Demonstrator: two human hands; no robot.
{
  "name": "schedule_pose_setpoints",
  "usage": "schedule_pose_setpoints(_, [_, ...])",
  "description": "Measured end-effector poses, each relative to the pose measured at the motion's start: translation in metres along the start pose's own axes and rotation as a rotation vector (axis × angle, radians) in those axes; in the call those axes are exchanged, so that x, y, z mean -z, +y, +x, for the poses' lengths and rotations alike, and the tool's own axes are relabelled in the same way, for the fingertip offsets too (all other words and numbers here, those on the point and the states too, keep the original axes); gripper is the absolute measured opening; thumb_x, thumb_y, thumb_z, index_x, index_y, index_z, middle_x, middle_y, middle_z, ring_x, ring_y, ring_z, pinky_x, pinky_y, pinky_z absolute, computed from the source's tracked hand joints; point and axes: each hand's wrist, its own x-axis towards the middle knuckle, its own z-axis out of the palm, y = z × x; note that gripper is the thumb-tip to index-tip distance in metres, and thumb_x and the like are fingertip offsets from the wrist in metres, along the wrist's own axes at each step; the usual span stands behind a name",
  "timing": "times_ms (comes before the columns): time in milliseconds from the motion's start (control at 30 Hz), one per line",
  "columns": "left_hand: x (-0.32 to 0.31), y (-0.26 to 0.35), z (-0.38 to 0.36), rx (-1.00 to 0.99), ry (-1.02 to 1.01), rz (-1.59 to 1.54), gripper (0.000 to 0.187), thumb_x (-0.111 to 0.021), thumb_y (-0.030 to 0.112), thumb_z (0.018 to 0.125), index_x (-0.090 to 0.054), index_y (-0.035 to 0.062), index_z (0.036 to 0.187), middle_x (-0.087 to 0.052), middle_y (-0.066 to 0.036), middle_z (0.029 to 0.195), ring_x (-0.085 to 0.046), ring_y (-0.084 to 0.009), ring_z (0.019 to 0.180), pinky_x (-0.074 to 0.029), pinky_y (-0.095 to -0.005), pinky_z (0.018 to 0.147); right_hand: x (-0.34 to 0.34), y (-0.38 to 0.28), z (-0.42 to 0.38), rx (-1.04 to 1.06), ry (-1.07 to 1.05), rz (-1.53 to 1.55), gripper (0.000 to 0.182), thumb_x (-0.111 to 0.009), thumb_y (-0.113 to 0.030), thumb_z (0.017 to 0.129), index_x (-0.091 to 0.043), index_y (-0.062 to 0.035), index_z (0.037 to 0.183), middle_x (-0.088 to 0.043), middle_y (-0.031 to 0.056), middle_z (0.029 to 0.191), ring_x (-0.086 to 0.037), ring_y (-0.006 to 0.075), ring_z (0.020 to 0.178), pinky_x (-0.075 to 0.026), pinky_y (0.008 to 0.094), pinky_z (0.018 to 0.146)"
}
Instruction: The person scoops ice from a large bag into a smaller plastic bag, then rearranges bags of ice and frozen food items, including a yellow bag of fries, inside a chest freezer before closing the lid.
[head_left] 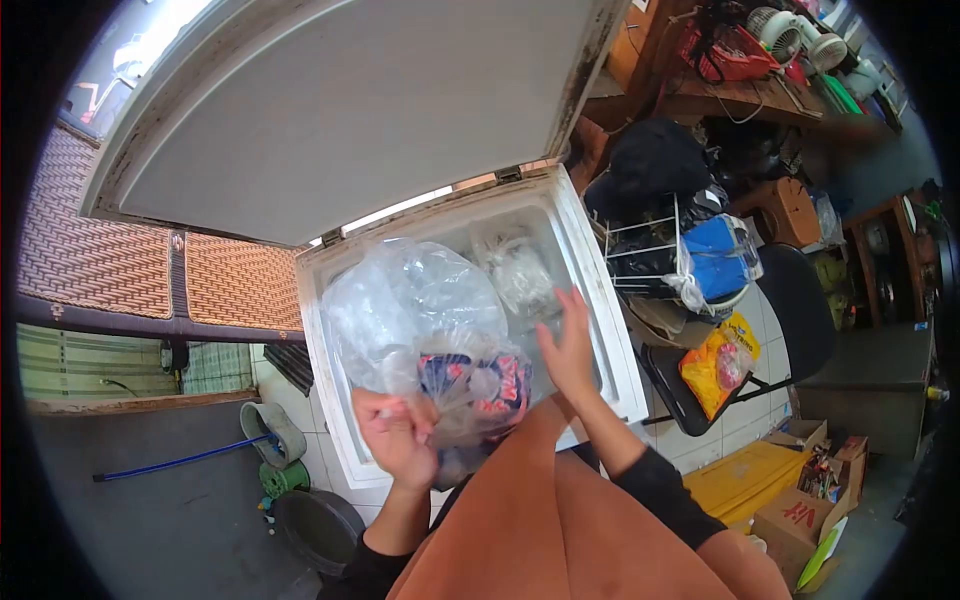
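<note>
An open chest freezer (610,330) stands before me, its white lid (360,110) raised. Large clear plastic bags (425,285) fill its left part. My left hand (398,432) is closed at the near left, pinching the gathered clear plastic of a bag with dark blue and red printed packs (478,385). Inside the right part, my right hand (572,348) has its fingers apart and holds nothing. Just beyond it lies a frosty clear bag (518,272) in the far right corner. My legs show in front of the freezer.
Right of the freezer are a wire rack (640,250) and a black chair (690,410) bearing a yellow and orange bag (718,368). Cardboard boxes (790,518) lie at the lower right. A dark basin (318,530) stands lower left; woven panels (110,260) are at the left.
</note>
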Motion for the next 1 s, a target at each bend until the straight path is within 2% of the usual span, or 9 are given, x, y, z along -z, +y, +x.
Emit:
schedule_pose_setpoints(133, [-0.034, -0.004, -0.004, 0.02, -0.173, 0.057, 0.012, -0.046, 0.015, 0.089, -0.038, 0.0072, 0.086, -0.043, -0.002, 0.061, -0.038, -0.0076, 0.045, -0.033, -0.0218, 0.044, 0.065, -0.019, -0.06, -0.247, -0.249, 0.385, 0.058, -0.058, -0.012, 0.077, -0.031, -0.0011, 0.127, -0.031, 0.0173, 0.132, -0.042, 0.0279, 0.113, -0.035, 0.0363, 0.093])
schedule_pose_setpoints(267, [-0.068, -0.019, 0.019, 0.104, -0.175, 0.086, 0.01, -0.046, 0.011, 0.089, -0.039, 0.0065, 0.084, -0.043, -0.002, 0.065, -0.041, -0.0067, 0.051, -0.034, -0.0208, 0.048, 0.081, -0.035, -0.092, -0.384, -0.174, 0.544, 0.063, -0.059, -0.023, 0.078, -0.027, 0.0006, 0.127, -0.044, 0.0198, 0.118, -0.052, 0.026, 0.099, -0.04, 0.0347, 0.085])
schedule_pose_setpoints(400, [-0.069, -0.059, 0.014, 0.276, -0.328, 0.017, 0.01, -0.048, 0.01, 0.087, -0.04, 0.0062, 0.083, -0.042, 0.0, 0.064, -0.04, -0.0058, 0.055, -0.034, -0.0198, 0.05, 0.12, -0.046, -0.11, -0.248, -1.141, 0.061, 0.07, -0.066, -0.029, 0.069, -0.035, 0.0, 0.124, -0.055, 0.0228, 0.1, -0.055, 0.0325, 0.094, -0.043, 0.0327, 0.08])
schedule_pose_setpoints(433, [-0.07, -0.064, 0.01, 0.328, -0.387, 0.035, 0.01, -0.048, 0.01, 0.087, -0.04, 0.0063, 0.082, -0.041, 0.001, 0.064, -0.039, -0.0053, 0.055, -0.033, -0.0195, 0.05, 0.122, -0.037, -0.117, -0.265, -1.13, 0.071, 0.07, -0.066, -0.029, 0.069, -0.035, 0.0, 0.124, -0.055, 0.0228, 0.1, -0.055, 0.0325, 0.094, -0.043, 0.0327, 0.08])
schedule_pose_setpoints(500, [-0.066, -0.061, 0.012, 0.374, -0.475, 0.076, 0.009, -0.048, 0.009, 0.086, -0.042, 0.0045, 0.083, -0.047, -0.001, 0.067, -0.044, -0.0069, 0.058, -0.036, -0.0203, 0.054, 0.118, -0.015, -0.133, -0.031, -0.531, -0.083, 0.065, -0.069, -0.024, 0.065, -0.042, -0.0032, 0.12, -0.056, 0.0197, 0.101, -0.054, 0.0315, 0.096, -0.043, 0.0344, 0.082])
schedule_pose_setpoints(567, [-0.067, -0.047, 0.015, 0.394, -0.773, 0.277, 0.008, -0.049, 0.009, 0.084, -0.045, 0.0019, 0.082, -0.054, -0.005, 0.072, -0.05, -0.01, 0.063, -0.04, -0.0224, 0.059, 0.13, -0.017, -0.112, -0.142, -0.226, -0.188, 0.071, -0.074, -0.016, 0.058, -0.041, -0.0078, 0.121, -0.05, 0.0168, 0.113, -0.049, 0.033, 0.103, -0.041, 0.0363, 0.086])
schedule_pose_setpoints(633, [-0.068, -0.035, 0.014, 0.316, -0.885, 0.353, 0.009, -0.05, 0.009, 0.082, -0.047, 0.0001, 0.081, -0.057, -0.007, 0.074, -0.054, -0.0125, 0.069, -0.042, -0.0242, 0.062, 0.144, -0.038, -0.074, 0.062, -0.122, -0.191, 0.082, -0.078, -0.015, 0.05, -0.04, -0.0096, 0.122, -0.037, 0.0157, 0.128, -0.041, 0.0328, 0.113, -0.036, 0.0366, 0.093])
schedule_pose_setpoints(833, [-0.037, -0.041, 0.008, 0.352, -0.779, 0.509, 0.012, -0.055, 0.01, 0.079, -0.048, 0.0014, 0.083, -0.055, -0.007, 0.073, -0.052, -0.0131, 0.067, -0.041, -0.0243, 0.063, 0.09, -0.019, -0.029, 0.243, -0.353, -0.089, 0.089, -0.082, -0.026, 0.043, -0.041, -0.0092, 0.12, -0.033, 0.0202, 0.127, -0.035, 0.0363, 0.115, -0.036, 0.0391, 0.093])
schedule_pose_setpoints(1000, [-0.022, -0.059, -0.04, 0.143, -0.803, 0.659, 0.041, -0.07, 0.013, 0.067, -0.047, 0.0053, 0.1, -0.047, -0.01, 0.089, -0.045, -0.0204, 0.077, -0.038, -0.03, 0.074, 0.074, -0.007, -0.101, -0.141, -0.369, -0.209, 0.065, -0.076, -0.031, 0.055, -0.047, -0.0082, 0.108, -0.043, 0.0176, 0.1, -0.048, 0.0347, 0.091, -0.041, 0.0409, 0.08])
